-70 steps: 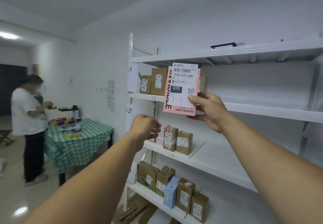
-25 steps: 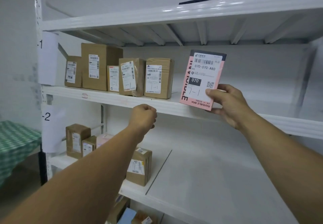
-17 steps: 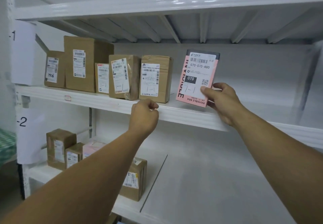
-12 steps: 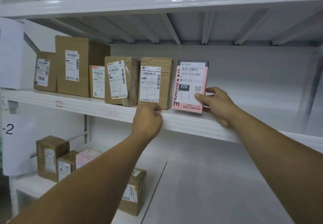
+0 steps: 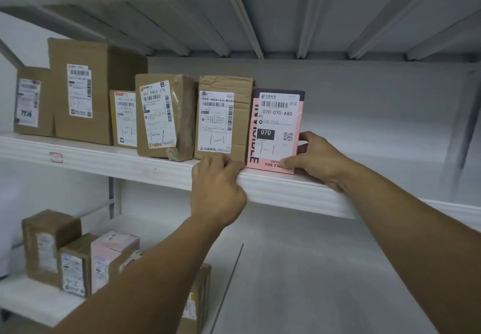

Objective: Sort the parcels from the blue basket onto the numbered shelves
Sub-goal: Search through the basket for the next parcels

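A flat pink parcel with a white label marked "1-1" stands upright on the white upper shelf, at the right end of a row of brown parcels. My right hand grips its lower right corner, thumb on the front. My left hand is at the shelf's front edge, its curled fingers touching the bottom of the neighbouring brown parcel. The blue basket is out of view.
Several more brown parcels marked "1-1" fill the upper shelf's left part; its right part is bare. On the lower shelf stand brown boxes and a pink box at the left.
I have walked up close to the shelves. My right hand brought the pink parcel down onto the upper shelf beside the brown parcels. My left hand rose to the shelf's edge.
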